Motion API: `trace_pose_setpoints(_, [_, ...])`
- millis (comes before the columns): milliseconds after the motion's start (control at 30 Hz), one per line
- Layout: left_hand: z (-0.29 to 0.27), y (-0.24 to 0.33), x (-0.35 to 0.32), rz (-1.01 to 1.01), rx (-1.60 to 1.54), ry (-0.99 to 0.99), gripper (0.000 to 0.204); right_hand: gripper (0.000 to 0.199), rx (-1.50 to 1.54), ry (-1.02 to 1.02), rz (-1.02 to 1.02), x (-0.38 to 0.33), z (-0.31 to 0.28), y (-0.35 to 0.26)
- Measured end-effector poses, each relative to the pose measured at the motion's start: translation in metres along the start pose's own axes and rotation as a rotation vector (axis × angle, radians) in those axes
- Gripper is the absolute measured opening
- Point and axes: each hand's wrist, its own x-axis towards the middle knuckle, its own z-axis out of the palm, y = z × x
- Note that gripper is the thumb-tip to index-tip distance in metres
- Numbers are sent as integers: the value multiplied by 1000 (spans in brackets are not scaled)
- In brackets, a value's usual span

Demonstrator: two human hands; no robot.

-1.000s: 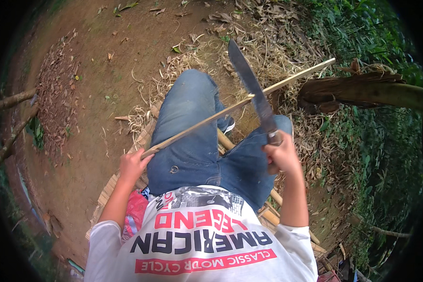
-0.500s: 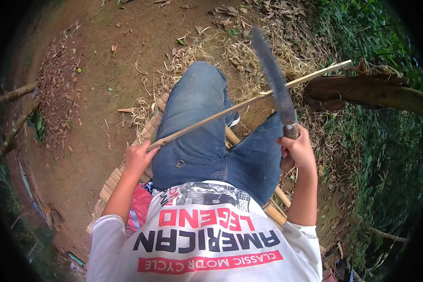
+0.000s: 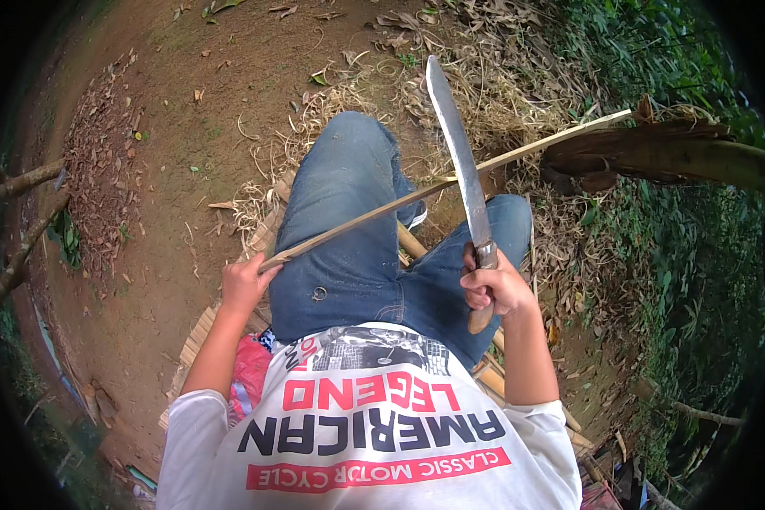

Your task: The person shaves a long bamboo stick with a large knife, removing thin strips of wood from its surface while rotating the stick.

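Observation:
A long, thin bamboo strip [image 3: 357,223] slants across my thighs, rising to the far right. My left hand [image 3: 245,282] pinches its near end beside my left thigh. In my right hand [image 3: 499,285] is a machete [image 3: 459,140], its wooden handle wrapped by my fingers over my right thigh. The long steel blade points away from me and crosses over the strip at about its middle. Whether blade and strip touch there I cannot tell. The far end of the strip lies by a brown trunk [image 3: 654,157].
Under me is a slatted bamboo seat [image 3: 197,340], with a pink cloth or bag [image 3: 251,370] at my left side. Pale curled shavings [image 3: 493,102] litter the brown dirt ahead. Green plants [image 3: 671,280] grow along the right, and branches [image 3: 30,178] stand at the far left.
My right hand has moved left and slightly nearer me with the machete, so the blade crosses the strip closer to its middle. The left hand keeps its hold, almost unmoved.

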Motion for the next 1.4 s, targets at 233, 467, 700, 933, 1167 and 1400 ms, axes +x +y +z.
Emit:
trace_pose_setpoints(233, [1,7,-4,-40,-16,13,30,20,-364,573,-418,-3,1,-33])
trace_pose_setpoints(467, [-2,13,-9,-147,45,6,29,25,-561,249,-120,25,36,14])
trace_pose_setpoints(700, [3,11,-5,-102,-21,27,31,27,-335,235,-90,5,22,-13])
trace_pose_setpoints(933, [4,9,-6,-99,-3,35,32,24,-734,549,-169,28,47,-6])
trace_pose_setpoints(1167, [-7,21,1,-137,-23,-12,32,31,-653,238,-176,37,41,13])
trace_pose_setpoints(1400, [-3,20,0,-160,-34,-40,32,16,-613,543,-380,54,30,8])
